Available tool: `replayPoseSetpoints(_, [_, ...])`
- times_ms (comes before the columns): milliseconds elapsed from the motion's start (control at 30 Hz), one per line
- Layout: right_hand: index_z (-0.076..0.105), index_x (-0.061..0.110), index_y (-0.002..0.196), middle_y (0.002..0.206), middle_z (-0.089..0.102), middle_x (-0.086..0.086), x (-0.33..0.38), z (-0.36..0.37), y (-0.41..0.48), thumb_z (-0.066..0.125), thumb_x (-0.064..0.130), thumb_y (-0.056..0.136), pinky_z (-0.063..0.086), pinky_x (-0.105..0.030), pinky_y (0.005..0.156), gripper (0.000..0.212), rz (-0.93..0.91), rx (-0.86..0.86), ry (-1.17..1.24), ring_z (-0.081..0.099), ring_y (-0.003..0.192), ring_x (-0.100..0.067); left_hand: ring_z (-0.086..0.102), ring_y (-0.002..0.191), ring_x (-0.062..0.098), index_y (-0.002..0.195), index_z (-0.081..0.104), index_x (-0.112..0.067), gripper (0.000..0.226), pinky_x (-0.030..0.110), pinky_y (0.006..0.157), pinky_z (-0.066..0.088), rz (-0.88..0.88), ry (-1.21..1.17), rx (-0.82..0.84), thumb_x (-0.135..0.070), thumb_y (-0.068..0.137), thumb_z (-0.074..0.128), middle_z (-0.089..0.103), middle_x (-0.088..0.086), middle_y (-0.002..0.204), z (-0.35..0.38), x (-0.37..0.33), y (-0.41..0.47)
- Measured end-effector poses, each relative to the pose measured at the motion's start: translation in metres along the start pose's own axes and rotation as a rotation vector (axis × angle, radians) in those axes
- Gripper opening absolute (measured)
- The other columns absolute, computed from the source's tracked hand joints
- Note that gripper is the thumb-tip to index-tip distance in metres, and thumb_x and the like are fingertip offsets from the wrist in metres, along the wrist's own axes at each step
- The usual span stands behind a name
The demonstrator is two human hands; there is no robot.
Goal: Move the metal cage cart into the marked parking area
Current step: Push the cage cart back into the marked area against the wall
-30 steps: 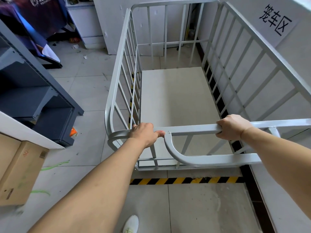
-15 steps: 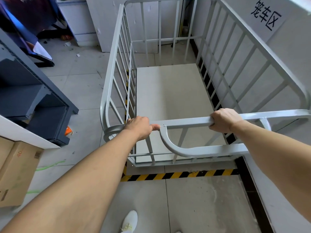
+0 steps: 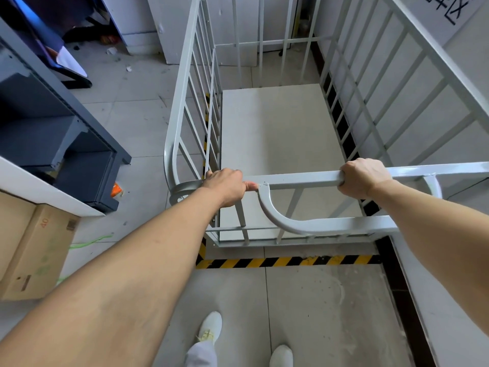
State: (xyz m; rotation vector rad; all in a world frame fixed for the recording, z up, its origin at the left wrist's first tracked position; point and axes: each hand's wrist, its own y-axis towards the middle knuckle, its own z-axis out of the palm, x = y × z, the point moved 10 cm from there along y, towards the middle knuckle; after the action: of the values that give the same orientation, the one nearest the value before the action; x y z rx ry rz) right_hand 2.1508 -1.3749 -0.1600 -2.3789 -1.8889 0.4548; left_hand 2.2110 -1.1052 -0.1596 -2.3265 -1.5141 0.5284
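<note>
Pale grey metal cage cart (image 3: 275,144), barred sides, empty flat deck, upright inside yellow/black floor tape (image 3: 288,261), beside wall.

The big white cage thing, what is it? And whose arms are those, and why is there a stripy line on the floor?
The picture comes from a camera worn on a person's head, looking down, so the arms are that person's own. The left hand and right hand each wrap around the top rail of a pale grey metal cage cart, a trolley with barred sides and a flat, empty floor. The yellow-and-black striped tape on the tiled floor marks a parking spot; the cart's near end sits just past it, beside the white wall. At the left are a dark blue metal shelf unit and a brown cardboard box. Below are the person's white shoes.
</note>
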Motion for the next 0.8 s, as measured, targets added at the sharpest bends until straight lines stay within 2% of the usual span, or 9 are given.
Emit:
replayPoseSetpoints(167, [0.069, 0.016, 0.090, 0.091, 0.071, -0.006, 0.009, -0.001, 0.005, 0.052, 0.025, 0.080, 0.043, -0.027, 0.068, 0.022, -0.019, -0.002, 0.002, 0.066, 0.087, -0.031, 0.051, 0.123, 0.036, 0.123, 0.053, -0.007, 0.064, 0.049, 0.103, 0.038, -0.030, -0.030, 0.029, -0.060, 0.094, 0.035, 0.057, 0.017, 0.130, -0.003, 0.008, 0.003])
replayPoseSetpoints(300, [0.069, 0.016, 0.090, 0.091, 0.071, -0.006, 0.010, -0.003, 0.004, 0.052, 0.024, 0.080, 0.042, -0.027, 0.068, 0.021, 0.002, -0.003, 0.002, 0.066, 0.087, -0.031, 0.049, 0.126, 0.034, 0.126, 0.053, -0.007, 0.064, 0.050, 0.107, 0.034, -0.042, -0.049, 0.008, -0.060, 0.094, 0.036, 0.056, 0.016, 0.133, -0.006, 0.011, 0.003])
replayPoseSetpoints(500, [0.068, 0.014, 0.092, 0.089, 0.068, -0.006, 0.010, -0.005, -0.003, 0.051, 0.023, 0.080, 0.049, -0.030, 0.074, 0.022, 0.075, 0.032, -0.006, 0.067, 0.087, -0.031, 0.048, 0.128, 0.033, 0.125, 0.054, -0.007, 0.064, 0.050, 0.110, 0.025, -0.037, -0.064, 0.010, -0.061, 0.093, 0.036, 0.057, 0.016, 0.134, -0.004, 0.009, 0.003])
replayPoseSetpoints(600, [0.056, 0.014, 0.088, 0.089, 0.063, -0.006, 0.010, -0.005, -0.007, 0.049, 0.018, 0.084, 0.046, -0.033, 0.084, 0.009, 0.127, 0.091, -0.013, 0.059, 0.084, -0.030, 0.047, 0.128, 0.033, 0.126, 0.054, -0.007, 0.065, 0.046, 0.109, 0.028, -0.046, -0.058, 0.050, -0.061, 0.093, 0.038, 0.056, 0.016, 0.133, -0.002, 0.008, 0.004])
replayPoseSetpoints(667, [0.048, 0.015, 0.091, 0.104, 0.064, -0.008, 0.016, -0.005, -0.010, 0.048, 0.015, 0.085, 0.042, -0.034, 0.090, 0.006, 0.150, 0.141, -0.012, 0.056, 0.096, -0.029, 0.048, 0.127, 0.033, 0.126, 0.055, -0.008, 0.064, 0.044, 0.107, 0.030, -0.019, -0.032, 0.025, -0.060, 0.093, 0.040, 0.056, 0.015, 0.133, -0.008, 0.007, 0.002])
replayPoseSetpoints(733, [0.052, 0.013, 0.103, 0.115, 0.061, -0.009, 0.025, -0.008, -0.012, 0.046, 0.014, 0.086, 0.040, -0.037, 0.096, 0.018, 0.180, 0.162, 0.033, 0.052, 0.112, -0.029, 0.047, 0.129, 0.031, 0.128, 0.053, -0.008, 0.059, 0.042, 0.106, 0.030, 0.039, -0.040, -0.022, -0.055, 0.095, 0.042, 0.054, 0.013, 0.135, -0.016, 0.002, 0.001])
replayPoseSetpoints(800, [0.055, 0.010, 0.116, 0.121, 0.058, -0.011, 0.040, -0.021, -0.017, 0.046, 0.013, 0.088, 0.040, -0.038, 0.098, 0.030, 0.220, 0.144, 0.116, 0.048, 0.118, -0.031, 0.046, 0.131, 0.030, 0.133, 0.050, -0.009, 0.054, 0.041, 0.108, 0.030, 0.092, -0.063, -0.054, -0.048, 0.098, 0.042, 0.052, 0.012, 0.138, -0.027, 0.004, -0.007])
